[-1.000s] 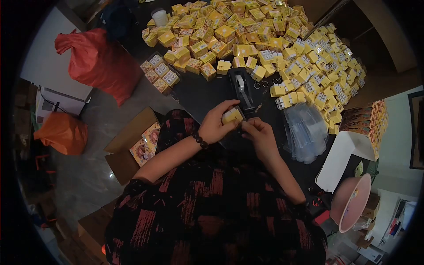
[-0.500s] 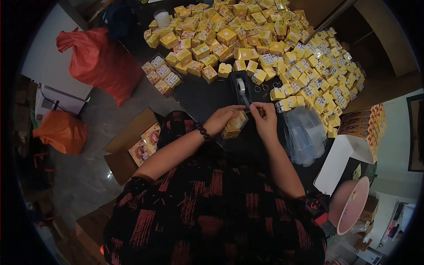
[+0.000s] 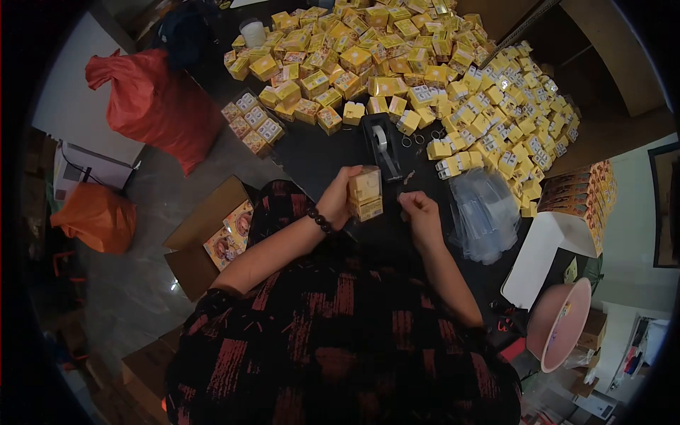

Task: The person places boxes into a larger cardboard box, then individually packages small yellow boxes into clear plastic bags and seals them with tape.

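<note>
My left hand (image 3: 338, 196) is wrapped round a small yellow box (image 3: 366, 190), which stands upright and has a shiny clear cover. To its right, my right hand (image 3: 421, 212) is closed in a pinch, with a small whitish bit of clear tape (image 3: 403, 199) at the fingertips. A black tape dispenser (image 3: 382, 149) with a roll of tape lies on the dark table just beyond both hands. The two hands are apart, and the right one is clear of the dispenser's near end.
Yellow boxes (image 3: 333, 71) pile up at the back, beside many white-ended yellow pieces (image 3: 506, 120). Clear plastic sleeves (image 3: 485, 216) lie at right. Metal rings (image 3: 412, 141) sit near the dispenser. An open carton (image 3: 191, 237) is at left; a pink basin (image 3: 559, 326) stands at right.
My right hand has drawn back from the dispenser's end toward me. My left hand has moved left, away from the right, and the box in it has turned upright.
</note>
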The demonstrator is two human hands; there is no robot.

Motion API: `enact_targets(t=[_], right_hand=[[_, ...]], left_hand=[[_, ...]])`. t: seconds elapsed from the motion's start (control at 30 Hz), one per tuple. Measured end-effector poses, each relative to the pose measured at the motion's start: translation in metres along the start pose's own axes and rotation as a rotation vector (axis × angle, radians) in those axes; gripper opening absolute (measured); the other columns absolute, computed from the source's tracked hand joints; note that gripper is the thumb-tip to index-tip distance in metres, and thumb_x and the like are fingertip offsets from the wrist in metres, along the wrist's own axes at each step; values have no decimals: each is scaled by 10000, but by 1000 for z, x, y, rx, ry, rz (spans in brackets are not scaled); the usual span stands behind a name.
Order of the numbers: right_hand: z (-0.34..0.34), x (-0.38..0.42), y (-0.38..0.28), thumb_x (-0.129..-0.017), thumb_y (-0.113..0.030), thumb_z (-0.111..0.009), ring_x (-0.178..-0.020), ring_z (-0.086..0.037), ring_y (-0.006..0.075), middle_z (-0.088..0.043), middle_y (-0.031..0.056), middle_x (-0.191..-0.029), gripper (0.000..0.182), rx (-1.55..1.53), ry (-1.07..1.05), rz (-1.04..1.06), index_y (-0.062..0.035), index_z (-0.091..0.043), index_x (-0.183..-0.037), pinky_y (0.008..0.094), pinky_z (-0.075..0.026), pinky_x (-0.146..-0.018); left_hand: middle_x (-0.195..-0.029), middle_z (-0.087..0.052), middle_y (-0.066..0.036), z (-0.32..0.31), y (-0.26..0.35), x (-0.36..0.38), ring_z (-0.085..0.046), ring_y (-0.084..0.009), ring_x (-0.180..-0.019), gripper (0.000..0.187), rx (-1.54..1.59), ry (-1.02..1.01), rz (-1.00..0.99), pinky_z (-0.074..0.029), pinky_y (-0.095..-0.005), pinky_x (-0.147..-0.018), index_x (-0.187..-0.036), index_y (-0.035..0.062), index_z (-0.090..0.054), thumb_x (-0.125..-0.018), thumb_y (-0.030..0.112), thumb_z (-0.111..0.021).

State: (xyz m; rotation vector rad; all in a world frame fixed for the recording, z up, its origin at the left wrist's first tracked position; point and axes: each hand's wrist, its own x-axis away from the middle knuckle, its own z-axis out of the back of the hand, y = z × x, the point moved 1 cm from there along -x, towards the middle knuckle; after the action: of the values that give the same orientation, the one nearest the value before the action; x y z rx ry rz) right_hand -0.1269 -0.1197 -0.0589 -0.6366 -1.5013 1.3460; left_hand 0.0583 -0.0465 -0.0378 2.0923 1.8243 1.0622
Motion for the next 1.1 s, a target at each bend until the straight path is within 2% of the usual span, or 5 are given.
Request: enact_targets(t=[0.3,0.47,0.53,0.7,1.1], right_hand=[[-21,48,-25,-874,-128,-650,-627,-455,69,-580,2,-808,119,-212,-309,-106,-15,-637,-837,206,-347,-561],[-28,50,-29,-766,-91,-732,-735,-560,206,-595,85,-836,145,566,-227,766,0,-631,-815,309,-451,-661],[-9,45,-48,-750,-95,-747,-872,-574,295,-594,119,-890,203,821,-125,868,-4,-641,-897,369,-468,-770],[126,-3,-82,-809,-240,-704,-993,-559,374,-578,205,-1057,419,1172,710,656,23,-585,-1113,430,-444,-860],[214,-45,-53,-762,-242,-767,-828,-605,243,-632,132,-924,335,842,527,189,-2,-590,-913,354,-470,-702]], left_hand=[[-1124,-593,-71,-17,-2,25,-604,-228,-1010,603,306,-27,82,-502,-384,-858,-1248,102,-506,-956,596,-323],[-1051,-596,-55,-21,-2,39,-608,-201,-931,524,321,-154,122,-505,-349,-815,-1185,106,-512,-985,538,-293],[-1034,-581,-50,-18,4,39,-598,-187,-917,433,163,32,-78,-498,-336,-810,-1177,83,-505,-981,460,-424],[-1034,-556,-137,40,86,46,-534,-304,-996,499,-1752,583,-961,-418,-395,-911,-1178,37,-523,-811,324,-702],[-1325,-442,-182,90,107,17,-359,-356,-1276,595,-1999,856,-999,-268,-495,-1035,-1249,87,-528,-792,431,-692]])
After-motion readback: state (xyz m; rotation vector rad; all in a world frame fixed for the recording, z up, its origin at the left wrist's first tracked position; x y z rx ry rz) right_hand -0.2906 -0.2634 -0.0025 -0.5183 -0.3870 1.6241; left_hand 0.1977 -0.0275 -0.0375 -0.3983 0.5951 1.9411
